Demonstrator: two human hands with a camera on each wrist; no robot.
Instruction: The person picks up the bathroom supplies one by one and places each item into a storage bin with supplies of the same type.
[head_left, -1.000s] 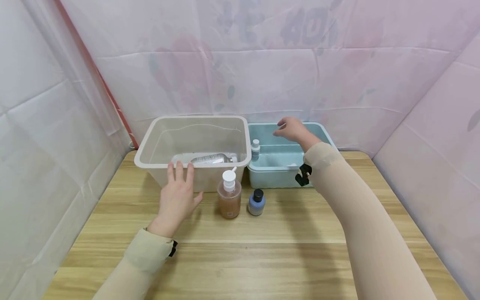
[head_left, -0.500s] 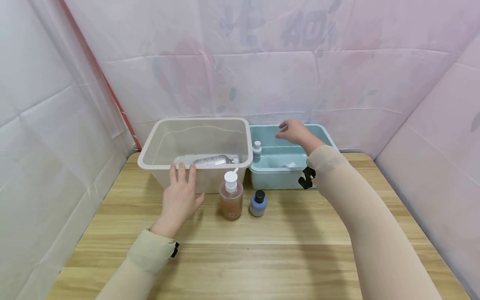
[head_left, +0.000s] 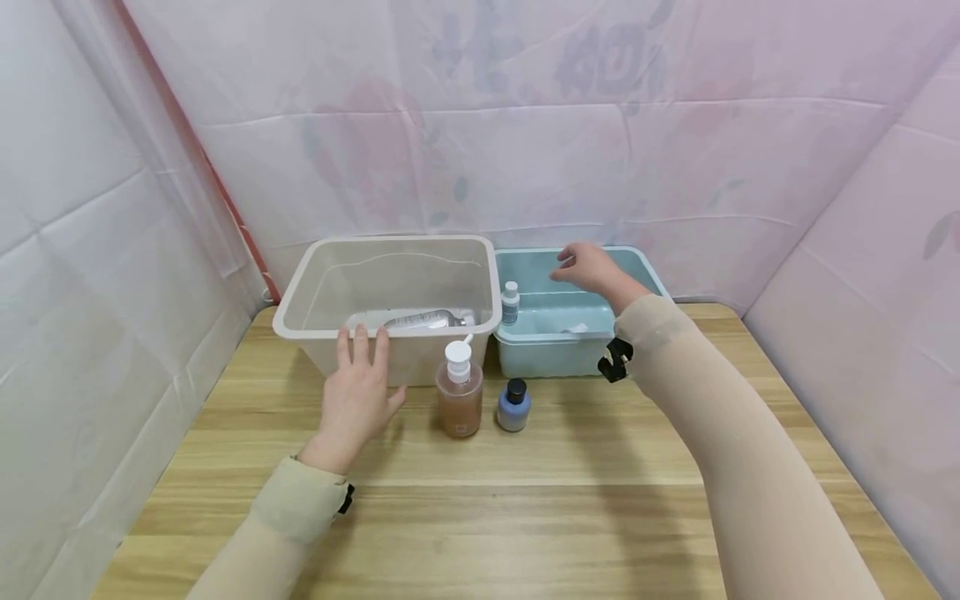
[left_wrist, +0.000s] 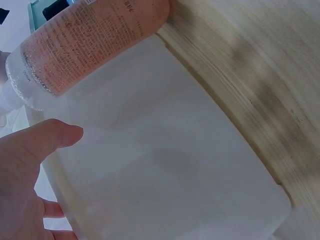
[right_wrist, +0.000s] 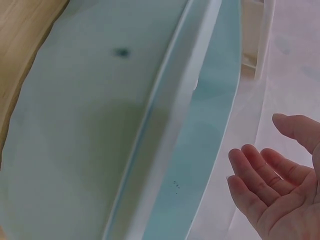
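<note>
Item 1, nearest: wooden surface point(head_left: 525, 508), carrying everything listed below.

Item 2: your left hand point(head_left: 356, 400). You are laying it flat, fingers straight and spread, against the front wall of the clear bin point(head_left: 300, 329), fingertips reaching its rim. It is gripping nothing.

Item 3: pump bottle point(head_left: 459, 390), standing upright just right of that hand and just in front of the clear bin. It is holding peach-coloured liquid under a white pump head. Judged: moderately heavy, smooth plastic, likely slippery; you would be taking it round the body, not by the pump.

Item 4: small blue bottle point(head_left: 513, 406) with a black cap, standing just beside the pump bottle. Judged: light, rigid, easy to tip.

Item 5: clear bin, thin-walled and probably flexing under pressure. A clear bottle point(head_left: 423, 318) is lying on its side inside.

Item 6: teal bin point(head_left: 555, 354), standing right of the clear bin, the two touching or nearly so. A small white-capped bottle point(head_left: 510, 302) is standing upright at its left inner wall; something white is lying low inside, too hidden to identify.

Item 7, farthest: your right hand point(head_left: 588, 267). You are hovering it over the teal bin's far part, fingers loosely bent, palm empty.
</note>
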